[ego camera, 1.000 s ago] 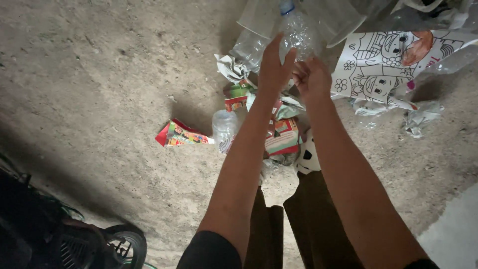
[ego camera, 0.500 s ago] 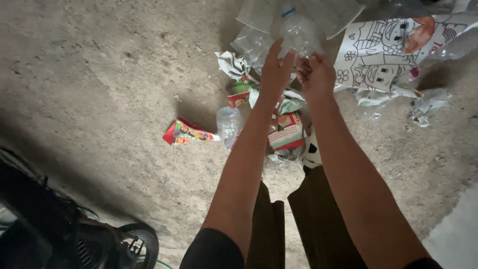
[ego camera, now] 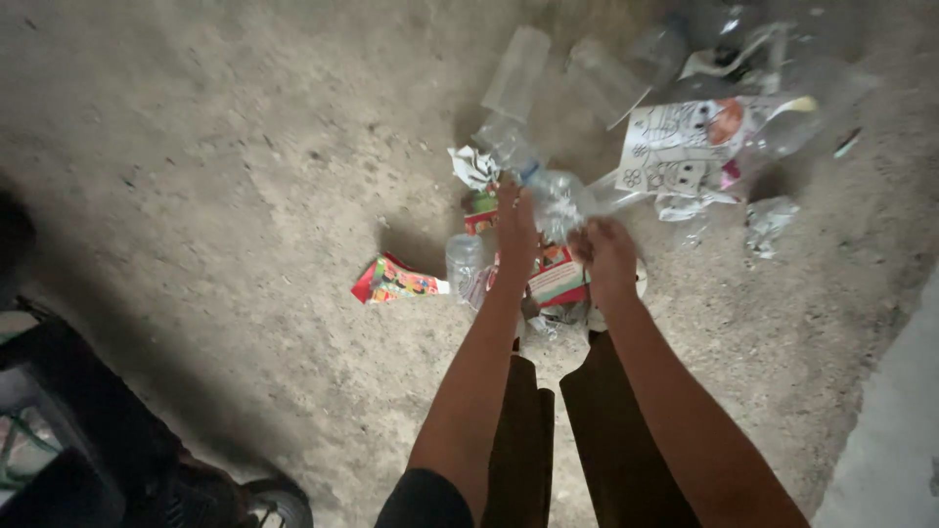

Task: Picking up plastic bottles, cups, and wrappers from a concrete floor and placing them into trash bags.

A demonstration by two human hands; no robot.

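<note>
Left hand (ego camera: 514, 227) and right hand (ego camera: 606, 256) both closed around crumpled clear plastic bottle (ego camera: 556, 200), held just above littered concrete floor (ego camera: 245, 176). Red snack wrapper (ego camera: 393, 281) lying left. Colouring sheet (ego camera: 680, 147) lying beyond, among clear cups.

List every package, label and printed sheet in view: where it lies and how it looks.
Flattened carton: on the concrete left of the hands, red with green and yellow.
Red-and-white carton: between the hands, crumpled.
Colouring sheet: upper right, white with black line drawings, one orange patch.
</note>
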